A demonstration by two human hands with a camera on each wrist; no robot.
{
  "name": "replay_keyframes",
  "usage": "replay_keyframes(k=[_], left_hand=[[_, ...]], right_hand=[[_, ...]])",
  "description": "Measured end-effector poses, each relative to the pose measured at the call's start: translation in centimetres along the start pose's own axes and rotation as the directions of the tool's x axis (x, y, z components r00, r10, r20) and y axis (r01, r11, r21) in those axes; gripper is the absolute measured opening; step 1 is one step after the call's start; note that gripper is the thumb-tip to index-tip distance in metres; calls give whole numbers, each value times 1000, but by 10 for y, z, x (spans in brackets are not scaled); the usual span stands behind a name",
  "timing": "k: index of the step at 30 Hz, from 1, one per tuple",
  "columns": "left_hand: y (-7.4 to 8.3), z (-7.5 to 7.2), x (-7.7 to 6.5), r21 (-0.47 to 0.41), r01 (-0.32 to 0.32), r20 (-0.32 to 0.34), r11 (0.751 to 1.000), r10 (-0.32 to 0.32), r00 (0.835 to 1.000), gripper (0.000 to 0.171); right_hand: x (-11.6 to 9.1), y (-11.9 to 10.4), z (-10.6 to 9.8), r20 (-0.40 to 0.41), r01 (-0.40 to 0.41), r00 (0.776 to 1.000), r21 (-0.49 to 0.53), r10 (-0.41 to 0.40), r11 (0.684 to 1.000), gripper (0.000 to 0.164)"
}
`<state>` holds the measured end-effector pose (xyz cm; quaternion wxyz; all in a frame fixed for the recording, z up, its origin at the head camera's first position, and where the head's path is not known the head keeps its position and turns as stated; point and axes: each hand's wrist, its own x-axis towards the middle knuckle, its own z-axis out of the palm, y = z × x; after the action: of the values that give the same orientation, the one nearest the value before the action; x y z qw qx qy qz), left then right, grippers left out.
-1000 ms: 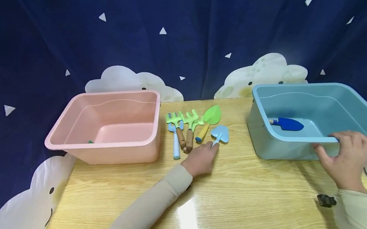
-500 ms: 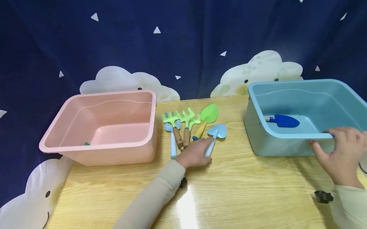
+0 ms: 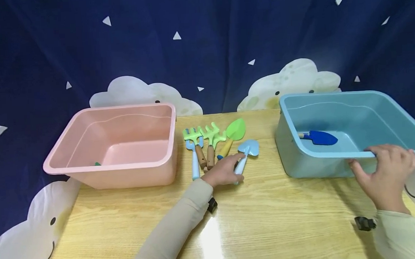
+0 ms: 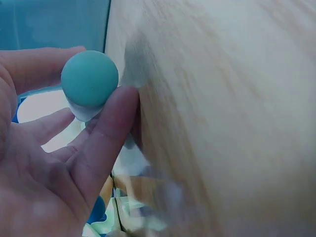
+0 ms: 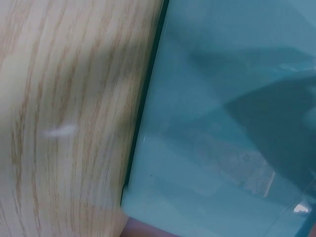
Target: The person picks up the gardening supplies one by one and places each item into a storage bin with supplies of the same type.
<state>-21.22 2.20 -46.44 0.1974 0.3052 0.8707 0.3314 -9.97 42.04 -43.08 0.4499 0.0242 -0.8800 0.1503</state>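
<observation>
My left hand [image 3: 221, 173] holds a small light blue spade [image 3: 248, 147] by its handle, low over the table. In the left wrist view, the rounded handle end [image 4: 90, 78] sits between thumb and fingers. My right hand [image 3: 392, 173] grips the front rim of the blue tub [image 3: 313, 166], fingers over the edge and thumb outside. A dark blue trowel [image 3: 323, 137] lies inside that tub. The right wrist view shows mostly the tub's outer wall [image 5: 207, 148].
Left of the spade lie a green trowel [image 3: 237, 129] with a yellow handle, green rakes [image 3: 211, 132] with wooden handles and a light blue fork [image 3: 195, 164]. A pink tub [image 3: 135, 175] at the left has a small green piece [image 3: 97, 164] inside.
My left hand has spread its thumb and fingers along the spade's handle, and the spade has shifted slightly right. My right hand stays on the tub's rim. The head view has shifted a little.
</observation>
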Motion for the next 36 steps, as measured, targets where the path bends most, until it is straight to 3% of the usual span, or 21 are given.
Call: replay_keyframes(k=[6, 14, 16, 22, 28, 32, 36], left_hand=[[-3, 2, 1, -180, 7, 8, 984, -5, 1000, 74], [-12, 3, 3, -399, 24, 38, 917, -10, 999, 70], [-12, 2, 4, -417, 23, 49, 908, -3, 999, 71], [-13, 2, 6, -391, 13, 69, 920, 15, 998, 71], [-14, 5, 7, -422, 26, 76, 906, 7, 997, 70], [-14, 4, 8, -463, 42, 87, 885, -2, 996, 69], [-18, 5, 10, -529, 66, 98, 846, -17, 995, 69]], right_hand=[[-1, 0, -1, 19, 0, 1000, 3, 0, 1000, 82], [-1, 0, -1, 17, -7, 1000, 1, 7, 1000, 81], [0, 0, -1, 15, -4, 1000, -1, 4, 1000, 81], [-1, 0, -1, 18, -1, 1000, -3, 1, 1000, 81], [-2, 1, -1, 18, -6, 1000, 1, 6, 1000, 81], [-3, 1, 0, -4, -5, 1000, 11, 5, 1000, 81], [-1, 0, 1, -3, -11, 1000, 13, 11, 1000, 80]])
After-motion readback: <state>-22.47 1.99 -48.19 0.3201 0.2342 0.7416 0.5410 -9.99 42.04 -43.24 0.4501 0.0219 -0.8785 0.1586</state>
